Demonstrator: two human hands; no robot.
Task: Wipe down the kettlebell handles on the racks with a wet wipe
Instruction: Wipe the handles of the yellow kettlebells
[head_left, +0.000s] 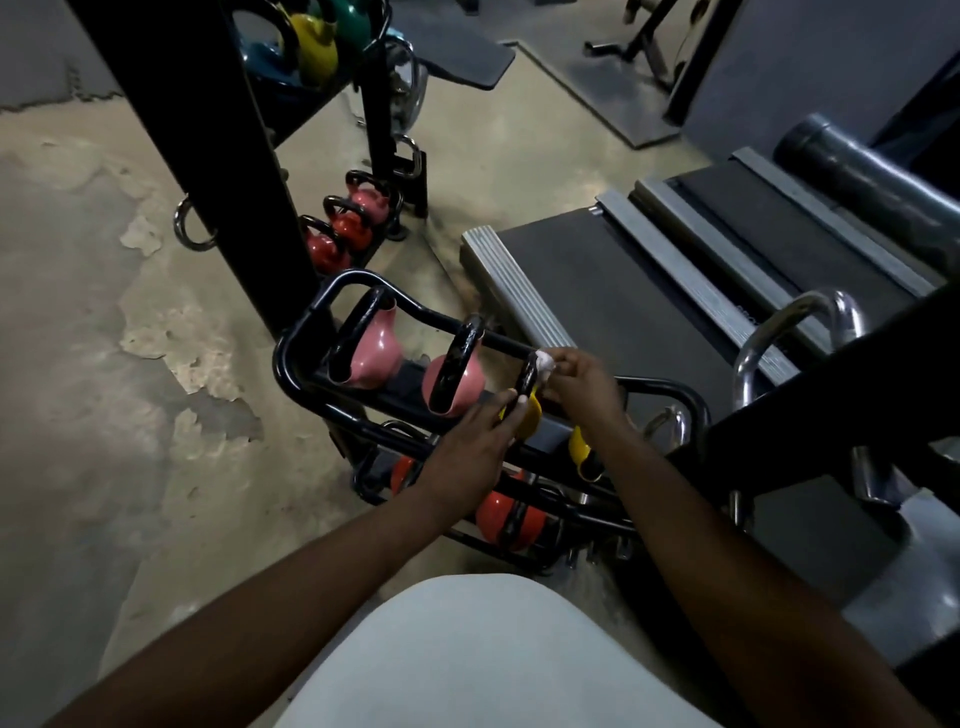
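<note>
A black tubular rack (291, 374) holds two pink kettlebells (376, 353) (460, 384) and a yellow kettlebell (532, 415) on its upper shelf. My right hand (582, 384) pinches a white wet wipe (543, 361) against the top of the yellow kettlebell's black handle (527, 376). My left hand (467, 447) grips the lower part of that handle. A second yellow kettlebell (579, 452) shows partly behind my right forearm. Orange-red kettlebells (498, 514) sit on the lower shelf.
A black upright post (249, 197) stands behind the rack, with red and pink kettlebells (353, 223) on a rack beyond it. A treadmill deck (623, 291) lies to the right. Chrome handles (810, 322) and a dark frame crowd the right side. The bare concrete floor (104, 364) lies to the left.
</note>
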